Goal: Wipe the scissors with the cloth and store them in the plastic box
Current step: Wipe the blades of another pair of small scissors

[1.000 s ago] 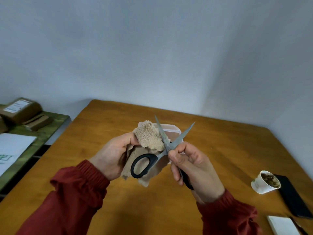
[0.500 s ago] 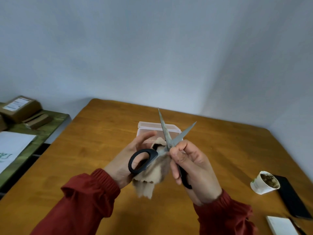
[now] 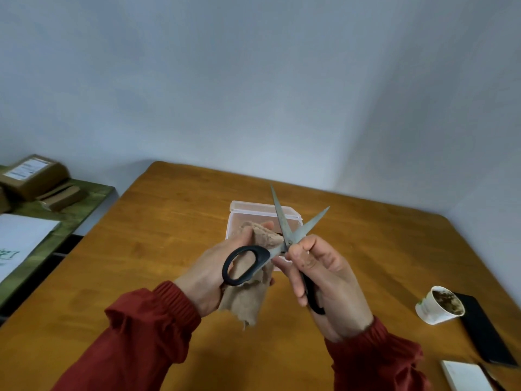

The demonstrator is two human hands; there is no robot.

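The scissors (image 3: 282, 221), black-handled with grey blades spread apart and pointing up, are held above the table. My right hand (image 3: 324, 277) grips one black handle and pinches near the pivot. A beige fuzzy cloth (image 3: 248, 300) is held in my left hand (image 3: 208, 272), bunched against the lower part of a blade beside the other handle loop. Behind the hands, a clear plastic box (image 3: 253, 207) stands uncovered on the wooden table (image 3: 169, 235); the hands partly hide it.
A paper cup (image 3: 439, 306) with dark residue stands at the right, next to a black flat case (image 3: 485, 328) and a white pad (image 3: 465, 376). Left of the table, a green bench (image 3: 70, 215) carries cardboard parcels (image 3: 31, 176) and white paper (image 3: 19, 241).
My left hand has slid the cloth down from the upper blades to the blade base near the pivot. The scissors have lifted slightly, and the box behind shows more.
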